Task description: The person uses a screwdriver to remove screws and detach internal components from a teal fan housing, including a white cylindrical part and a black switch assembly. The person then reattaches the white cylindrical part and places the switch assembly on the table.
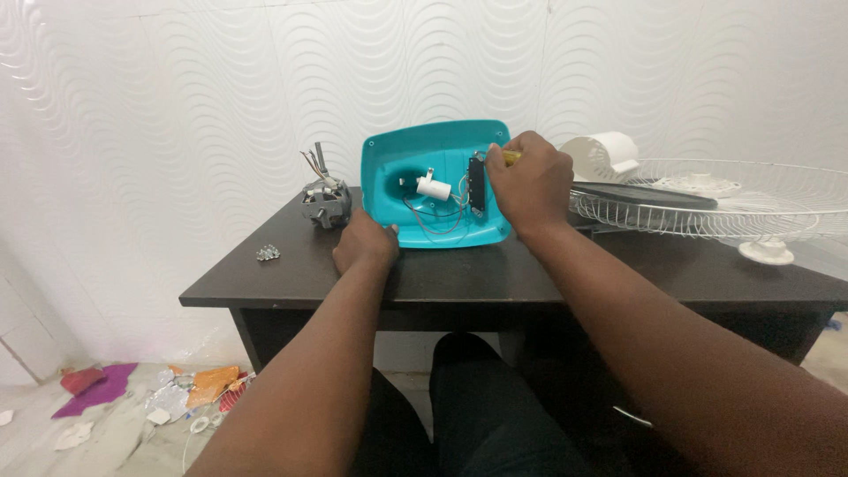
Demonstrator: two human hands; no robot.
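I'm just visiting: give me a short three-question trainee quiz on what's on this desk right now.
1. True or false: the right hand holds a yellow-handled tool against the teal housing.
2. What does the left hand touch? A) wire fan guard B) teal housing C) grey motor
3. What lies on the desk left of the motor?

Key: 1 true; 2 B; 3 a small pile of screws.

Teal plastic fan base (437,150) stands tilted on the dark table (495,278), center frame. Left hand (364,243) steadies its lower left edge, while the right hand (530,184) grips a yellow-handled screwdriver (511,157) at the black switch strip (478,183). A small motor (326,203) sits just left of it, and a wire fan guard (751,203) lies on the right.
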